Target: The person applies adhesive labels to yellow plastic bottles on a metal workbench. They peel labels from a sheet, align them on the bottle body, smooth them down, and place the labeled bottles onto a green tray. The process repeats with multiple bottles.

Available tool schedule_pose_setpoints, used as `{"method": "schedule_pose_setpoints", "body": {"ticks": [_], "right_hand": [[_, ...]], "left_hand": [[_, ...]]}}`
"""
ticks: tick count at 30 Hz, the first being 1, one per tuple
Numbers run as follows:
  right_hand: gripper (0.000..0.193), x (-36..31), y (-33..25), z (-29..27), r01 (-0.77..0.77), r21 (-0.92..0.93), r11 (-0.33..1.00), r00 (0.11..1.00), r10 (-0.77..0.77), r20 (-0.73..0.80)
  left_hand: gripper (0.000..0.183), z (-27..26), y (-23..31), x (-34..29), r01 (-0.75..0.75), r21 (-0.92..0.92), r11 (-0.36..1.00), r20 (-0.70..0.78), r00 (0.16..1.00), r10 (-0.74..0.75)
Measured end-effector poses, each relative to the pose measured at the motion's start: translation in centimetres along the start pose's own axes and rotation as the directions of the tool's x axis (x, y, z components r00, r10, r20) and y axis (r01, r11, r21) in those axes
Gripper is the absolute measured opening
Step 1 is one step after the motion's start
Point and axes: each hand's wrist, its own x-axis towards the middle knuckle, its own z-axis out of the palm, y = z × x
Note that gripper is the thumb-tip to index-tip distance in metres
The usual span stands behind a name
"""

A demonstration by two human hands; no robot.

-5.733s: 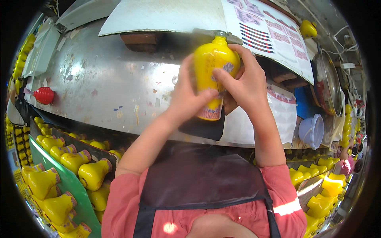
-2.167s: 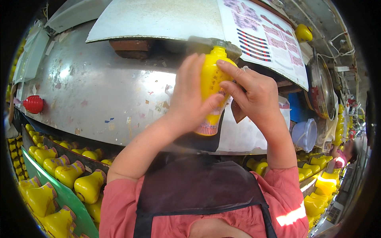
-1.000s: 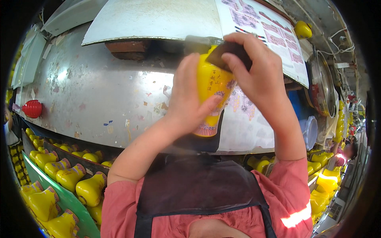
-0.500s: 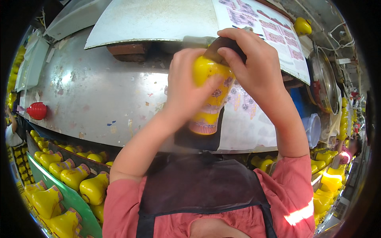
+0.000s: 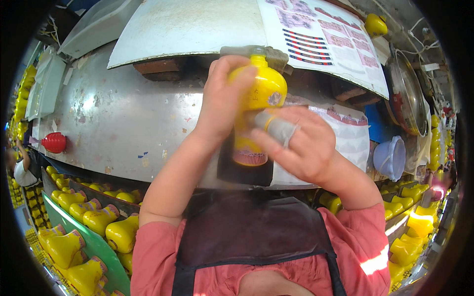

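A glossy yellow vase [image 5: 261,91], narrow-necked and printed with flowers and a pink patterned band at its base, lies over a black pad [image 5: 244,175]. Its neck points away from me, beside a greyish folded cloth [image 5: 276,56]. My left hand [image 5: 224,93] is closed round the vase's left shoulder. At the vase's middle is my right hand [image 5: 301,140], with grey wrapping on one finger. Its fingers are bent and blurred against the vase. A dark brown flat piece [image 5: 250,118] shows partly at the fingertips; most of it is hidden.
Printed decal sheets [image 5: 316,44] lie on a raised white board [image 5: 192,29]. Another sheet [image 5: 321,148] lies right of the vase. A red squeeze bulb [image 5: 53,142] sits at the left, a lilac bucket [image 5: 390,158] at the right. Several yellow vases [image 5: 101,219] fill trays below the table.
My right hand has moved from the vase's neck down to its middle, taking the dark brown piece along. The neck now shows. My left hand stays on the vase, shifted slightly.
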Motion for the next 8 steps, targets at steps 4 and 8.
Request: {"method": "schedule_pose_setpoints", "body": {"ticks": [4, 8], "right_hand": [[0.026, -0.4, -1.6, 0.7, 0.050, 0.176, 0.983, 0.998, -0.056, 0.033], [0.035, -1.0, -1.3, -0.6, -0.255, -0.023, 0.967, 0.925, 0.251, 0.287]], "left_hand": [[0.036, 0.5, 0.3, 0.3, -0.025, 0.035, 0.999, -0.049, 0.998, 0.027], [0.038, 0.6, -0.6, 0.4, -0.002, -0.044, 0.999, -0.061, 0.998, -0.001]]}}
